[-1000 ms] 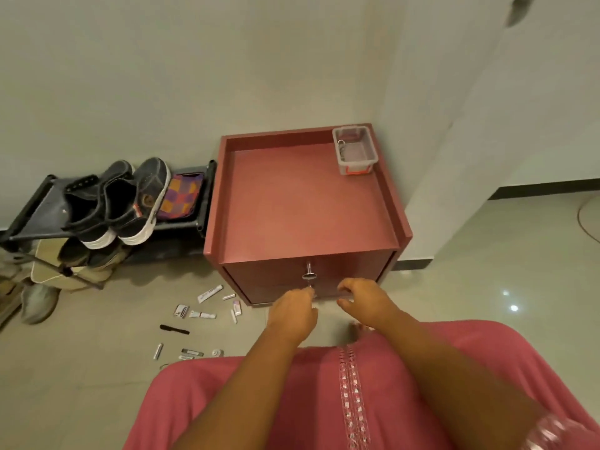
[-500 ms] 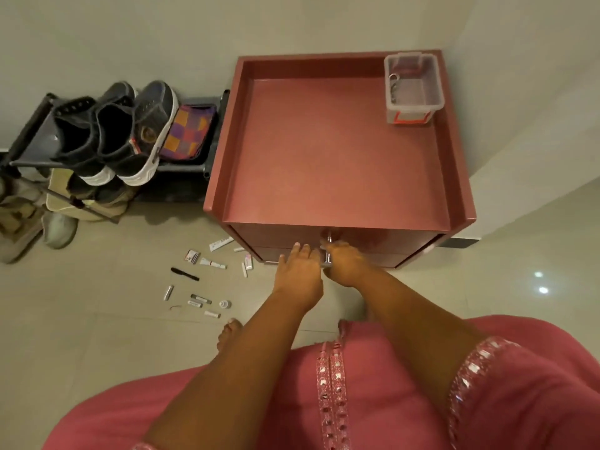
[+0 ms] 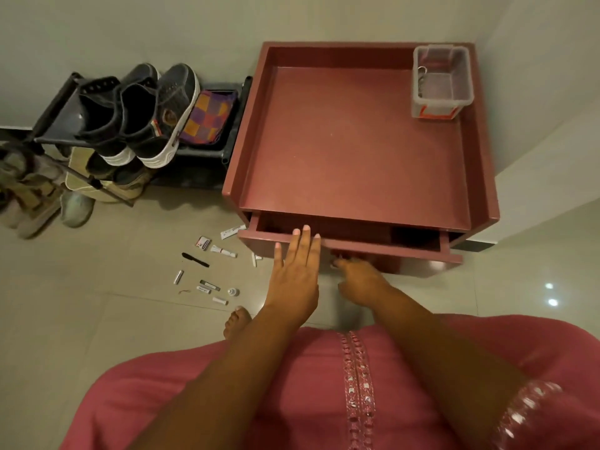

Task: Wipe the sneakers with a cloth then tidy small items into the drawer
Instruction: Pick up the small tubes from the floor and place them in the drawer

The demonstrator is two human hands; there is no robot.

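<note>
The red cabinet [image 3: 354,147] is the reference point for everything below. Its drawer [image 3: 350,246] stands partly pulled out from the front face, with only a dark strip of the interior showing.

1. Left of the cabinet, on the top shelf of the shoe rack [image 3: 58,115], the sneakers [image 3: 139,115] stand beside a checked cloth [image 3: 207,120]. Neither is in hand, so the tidying step appears to be the one under way.

2. In front of the cabinet, the left hand [image 3: 293,274] lies flat with straight fingers, tips on the drawer's front edge. Risk: a pinch if the drawer slides back in while the fingers rest there.

3. The right hand [image 3: 360,280] is curled below the drawer front, apparently around the knob (the knob itself is hidden, so the grip cannot be confirmed). Risk: a one-sided pull may skew the drawer and jam it, or too long a pull may bring it off its runners.

4. On the floor, in front and to the left of the cabinet, lie the small items [image 3: 207,271]: tubes, a black stick, small packets. A bare foot [image 3: 237,323] is near them. Risk: stepping on one, or missing the tube that lies just beside the cabinet's base.

5. On the cabinet top, back right corner, stands a clear plastic box [image 3: 441,82].
</note>
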